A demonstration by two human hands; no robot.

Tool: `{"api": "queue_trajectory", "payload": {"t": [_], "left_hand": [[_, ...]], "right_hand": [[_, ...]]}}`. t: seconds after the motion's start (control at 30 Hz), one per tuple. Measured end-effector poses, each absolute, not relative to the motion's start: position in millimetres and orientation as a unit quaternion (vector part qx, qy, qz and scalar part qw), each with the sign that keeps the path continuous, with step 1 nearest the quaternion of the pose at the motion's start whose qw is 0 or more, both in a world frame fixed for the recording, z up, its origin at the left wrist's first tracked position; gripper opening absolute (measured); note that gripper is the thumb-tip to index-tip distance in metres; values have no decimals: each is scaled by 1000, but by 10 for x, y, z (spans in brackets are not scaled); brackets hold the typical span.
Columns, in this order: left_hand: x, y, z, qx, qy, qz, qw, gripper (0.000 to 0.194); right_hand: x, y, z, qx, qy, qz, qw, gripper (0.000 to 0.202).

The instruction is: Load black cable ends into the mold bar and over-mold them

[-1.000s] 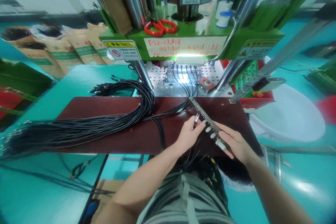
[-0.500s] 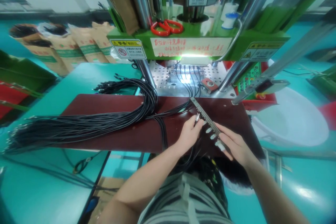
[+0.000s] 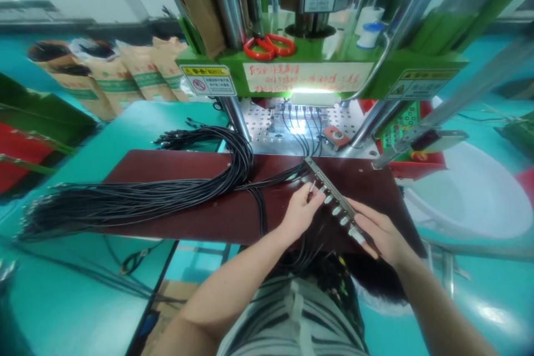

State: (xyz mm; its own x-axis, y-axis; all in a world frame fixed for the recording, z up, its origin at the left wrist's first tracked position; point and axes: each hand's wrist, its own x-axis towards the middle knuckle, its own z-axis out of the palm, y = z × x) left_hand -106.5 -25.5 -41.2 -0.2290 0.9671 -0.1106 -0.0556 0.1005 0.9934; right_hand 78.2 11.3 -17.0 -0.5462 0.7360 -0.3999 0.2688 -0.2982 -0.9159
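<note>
A narrow metal bar (image 3: 329,182) lies slantwise above the brown board, with several silvery connectors (image 3: 336,211) sticking out along its lower-left side. My right hand (image 3: 384,236) is closed around its near end, thumb and fingers on either side. At the bar's upper part, my left hand (image 3: 301,210) pinches a small metal-tipped cable end (image 3: 312,186) close to the row of connectors. Whether that tip touches the bar is hard to see. Black cables (image 3: 275,179) run across the board behind my left hand.
A thick bundle of black cables (image 3: 167,194) covers the left of the brown board (image 3: 200,225). Ahead stands a green press (image 3: 354,55) with red-handled scissors (image 3: 261,49) on its ledge and a perforated metal plate (image 3: 261,128) below. A white basin (image 3: 471,194) is at right.
The bar has turned slightly in my right hand, and more of its connectors show. My left hand stays pinched near the bar's upper part. The whole view has shifted a little.
</note>
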Motion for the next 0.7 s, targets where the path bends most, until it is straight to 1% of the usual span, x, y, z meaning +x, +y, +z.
{"api": "queue_trajectory", "payload": {"t": [0.17,0.33,0.4,0.53,0.7], "left_hand": [[-1105,-256,-431,398,576,534,474,26],[-1122,-292,-428,393,566,538,485,31],[-1115,-304,-396,385,560,541,496,32],[-1097,-316,-313,310,529,571,546,34],[-1098,-309,-311,299,526,588,537,33]], "right_hand": [[779,124,-149,-446,-592,655,146,56],[792,129,-164,-425,-633,637,116,58],[801,129,-174,-423,-630,640,120,56],[815,124,-180,-445,-598,649,148,54],[815,121,-170,-456,-589,651,145,54]]}}
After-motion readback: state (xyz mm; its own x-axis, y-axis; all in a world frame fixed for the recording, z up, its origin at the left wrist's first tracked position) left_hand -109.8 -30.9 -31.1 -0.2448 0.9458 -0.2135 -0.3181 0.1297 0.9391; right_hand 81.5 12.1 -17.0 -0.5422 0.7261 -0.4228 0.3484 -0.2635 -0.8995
